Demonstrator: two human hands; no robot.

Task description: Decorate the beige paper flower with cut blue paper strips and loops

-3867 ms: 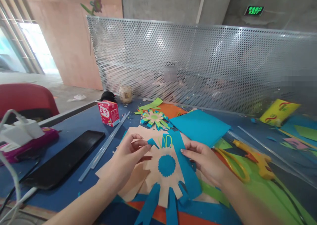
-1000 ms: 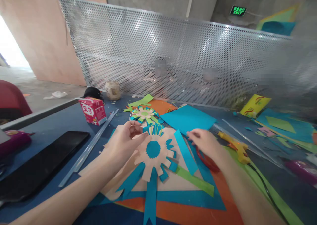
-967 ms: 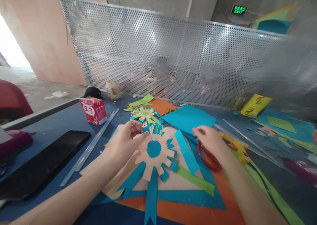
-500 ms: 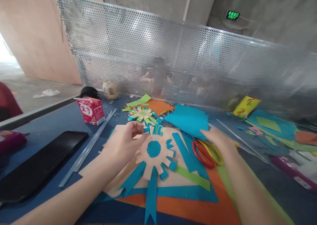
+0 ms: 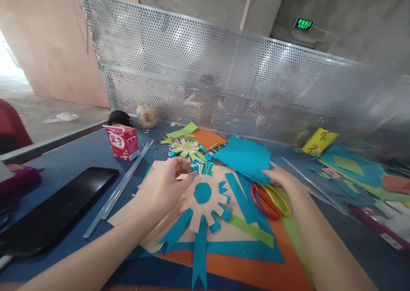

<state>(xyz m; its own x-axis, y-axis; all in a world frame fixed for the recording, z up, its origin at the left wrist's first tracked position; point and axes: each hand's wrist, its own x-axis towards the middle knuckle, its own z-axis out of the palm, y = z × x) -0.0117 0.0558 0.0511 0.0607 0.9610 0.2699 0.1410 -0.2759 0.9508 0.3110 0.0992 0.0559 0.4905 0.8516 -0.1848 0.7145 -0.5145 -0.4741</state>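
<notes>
Phone (image 5: 59, 208): face up on the table (image 5: 78, 148), well left of the paper flower.
Left hand (image 5: 166, 188): at the paper flower's upper left edge, thumb and forefinger together, seemingly pinching a petal. I judge the step as adding pieces to the petals, with me steadying the work here while my right hand (image 5: 283, 181) reaches out; the next move seems to call for a firm grip on a tool or scrap without dragging the petals.
Paper flower (image 5: 203, 193): before me on pale sheets, petals pale and square-ended, a blue toothed disc (image 5: 202, 194) at its centre, green loops (image 5: 209, 170) on top, notched blue tails (image 5: 200, 250) below (a bit like a rosette).
Blue strip (image 5: 240, 198): loose, just right of the paper flower.
Scissors (image 5: 280, 200): farther right of it, handles showing.
Right hand: well right of the paper flower, over the scissors' far side; whether it grips anything I cannot tell.
</notes>
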